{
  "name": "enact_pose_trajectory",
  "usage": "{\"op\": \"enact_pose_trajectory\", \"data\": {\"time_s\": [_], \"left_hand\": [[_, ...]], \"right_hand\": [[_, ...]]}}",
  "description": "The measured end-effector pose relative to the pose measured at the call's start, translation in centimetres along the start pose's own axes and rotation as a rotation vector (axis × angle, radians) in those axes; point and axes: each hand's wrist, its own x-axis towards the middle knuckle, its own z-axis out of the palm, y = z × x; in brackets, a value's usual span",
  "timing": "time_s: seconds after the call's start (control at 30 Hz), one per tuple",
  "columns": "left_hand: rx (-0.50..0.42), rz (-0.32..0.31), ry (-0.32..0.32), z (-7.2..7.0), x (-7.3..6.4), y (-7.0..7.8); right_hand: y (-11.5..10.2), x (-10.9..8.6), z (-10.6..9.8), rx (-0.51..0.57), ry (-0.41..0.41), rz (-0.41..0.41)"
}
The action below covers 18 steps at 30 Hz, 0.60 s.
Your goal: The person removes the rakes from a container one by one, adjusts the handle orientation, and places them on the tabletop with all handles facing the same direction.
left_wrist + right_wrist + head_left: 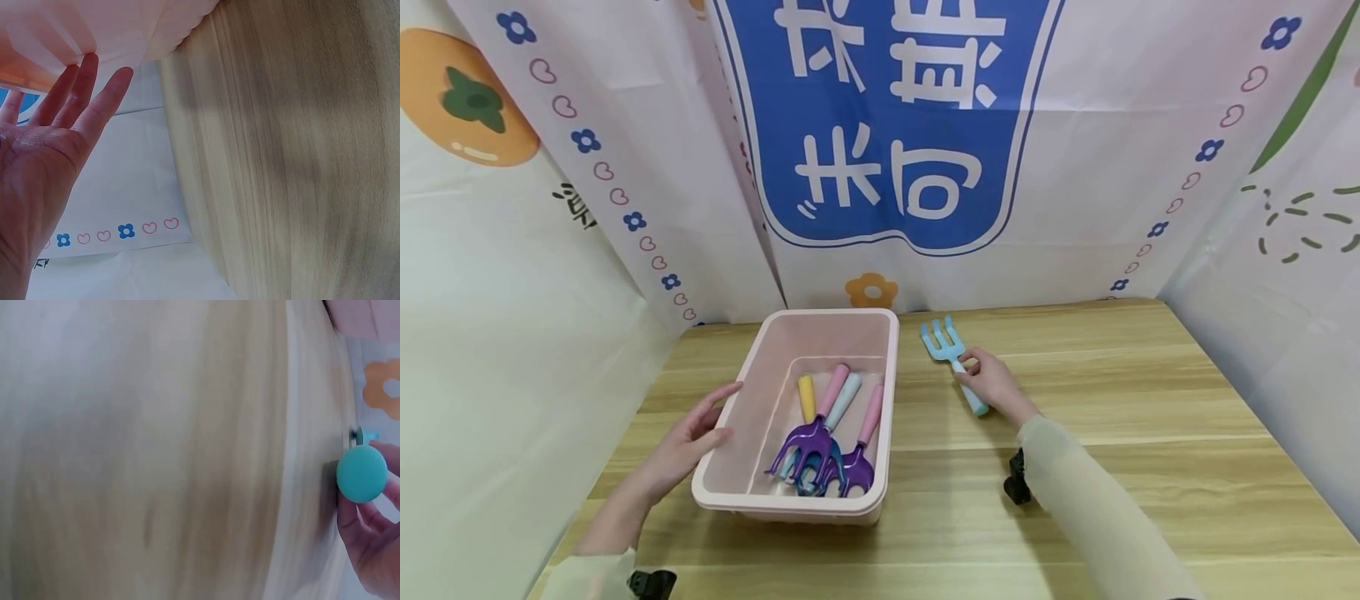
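On the table to the right of the pink plastic bin (698, 479), a light-blue three-pronged garden hand rake (942, 343) points away from me. My right hand (992, 385) pinches its handle (362, 474) between thumb and fingers. At the bin's left side, my left hand (681, 446) touches the wall and rim. In the left wrist view, its fingers (78, 94) extend nearly straight against the outer wall. Inside the bin lie purple hand rakes (808, 437) with pink handles, a light-blue handle (844, 400) and a yellow handle (807, 398); their heads overlap, partly hidden.
The wooden table (1120, 400) extends to the right of the bin and in front of it. A printed white cloth (1075, 192) with a blue sign panel hangs along the back edge. More cloth walls (512, 333) close in both sides.
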Motion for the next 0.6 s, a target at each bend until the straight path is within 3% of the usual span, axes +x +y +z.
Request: {"op": "enact_pose_trajectory", "data": {"time_s": [0.33,0.6], "left_hand": [[-0.011,0.01,-0.003,0.0,-0.1,-0.1],[-0.008,0.015,0.006,0.0,-0.1,0.0]], "right_hand": [[-1.2,0.2,1.9,0.0,0.073,0.021],[-1.9,0.6,2.2,0.021,0.099,0.043]]}}
